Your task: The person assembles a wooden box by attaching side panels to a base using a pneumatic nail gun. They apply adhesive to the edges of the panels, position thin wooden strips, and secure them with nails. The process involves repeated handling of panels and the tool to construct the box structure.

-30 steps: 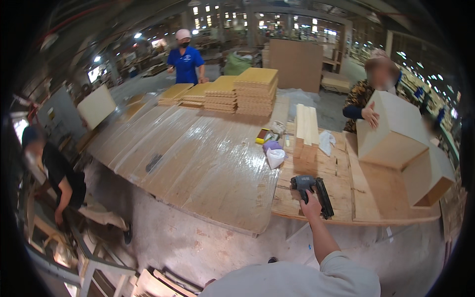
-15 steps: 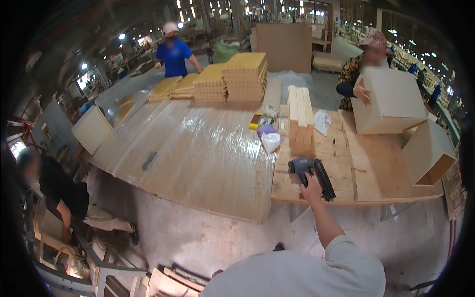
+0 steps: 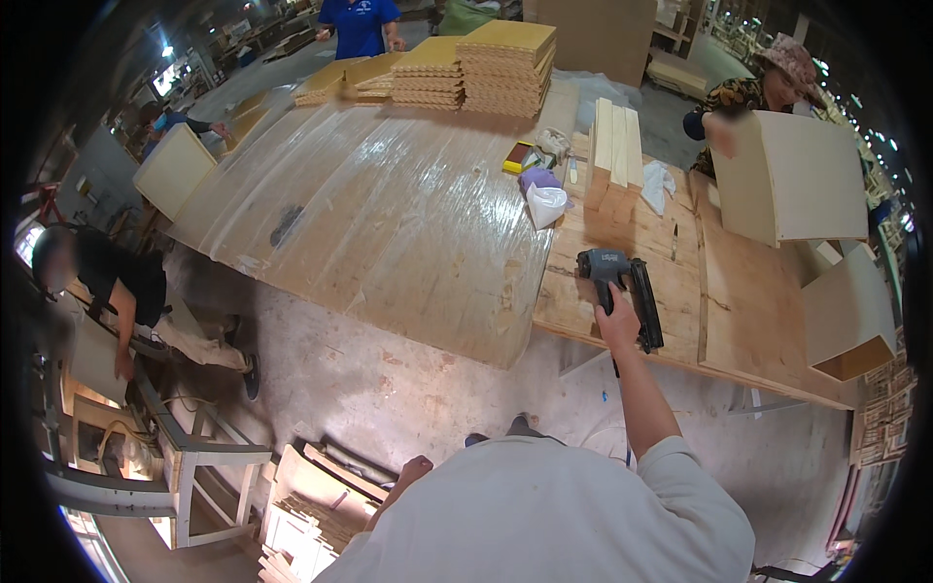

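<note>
Grey-black nailer (image 3: 608, 265), head view: we see it at the table's (image 3: 743, 301) near edge, short of the strips (image 3: 612, 165). Right hand (image 3: 619, 323): fingers wrapped round its handle. Left hand (image 3: 416, 468): beside the shirt (image 3: 549, 515); finger opening and hold, we cannot tell.

Light wood strips (image 3: 614, 155) sit stacked on a wooden tabletop (image 3: 748, 301) beside a white cloth (image 3: 658, 185), near an open-ended box (image 3: 847, 306).
</note>
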Motion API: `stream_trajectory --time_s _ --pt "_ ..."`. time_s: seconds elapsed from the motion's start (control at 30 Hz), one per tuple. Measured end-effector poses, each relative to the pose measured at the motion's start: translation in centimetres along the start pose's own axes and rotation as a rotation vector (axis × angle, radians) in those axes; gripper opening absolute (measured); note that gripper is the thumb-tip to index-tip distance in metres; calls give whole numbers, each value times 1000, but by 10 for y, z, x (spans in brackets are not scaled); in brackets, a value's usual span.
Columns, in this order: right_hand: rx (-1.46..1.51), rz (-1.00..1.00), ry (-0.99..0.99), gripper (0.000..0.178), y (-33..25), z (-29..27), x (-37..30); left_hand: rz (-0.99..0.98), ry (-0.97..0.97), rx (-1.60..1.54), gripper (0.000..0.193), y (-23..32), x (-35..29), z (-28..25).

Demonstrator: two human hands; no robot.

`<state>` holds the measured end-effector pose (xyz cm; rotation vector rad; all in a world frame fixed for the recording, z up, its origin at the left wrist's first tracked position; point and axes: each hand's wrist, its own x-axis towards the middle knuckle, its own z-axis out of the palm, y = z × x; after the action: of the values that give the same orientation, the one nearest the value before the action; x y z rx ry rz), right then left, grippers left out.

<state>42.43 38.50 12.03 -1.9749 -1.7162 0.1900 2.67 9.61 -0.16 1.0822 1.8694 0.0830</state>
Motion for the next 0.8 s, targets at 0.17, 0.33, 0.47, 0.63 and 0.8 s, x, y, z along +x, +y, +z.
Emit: stream_trajectory --time_s 0.17,0.33,0.47,0.63,0.8 --pt "-31 -58 4 57 2 2 2 -5 -27 37 30 40 12 -10" --pt "-11 -130 -15 55 8 3 7 143 -11 4 30 60 16 -18" --pt "21 -201 -28 55 10 3 5 306 87 31 27 94 24 -24" --pt "125 -371 -157 53 2 -2 6 653 248 -138 22 170 50 -28" --pt "157 -328 -226 52 15 -10 9 778 192 -117 25 250 44 -46"
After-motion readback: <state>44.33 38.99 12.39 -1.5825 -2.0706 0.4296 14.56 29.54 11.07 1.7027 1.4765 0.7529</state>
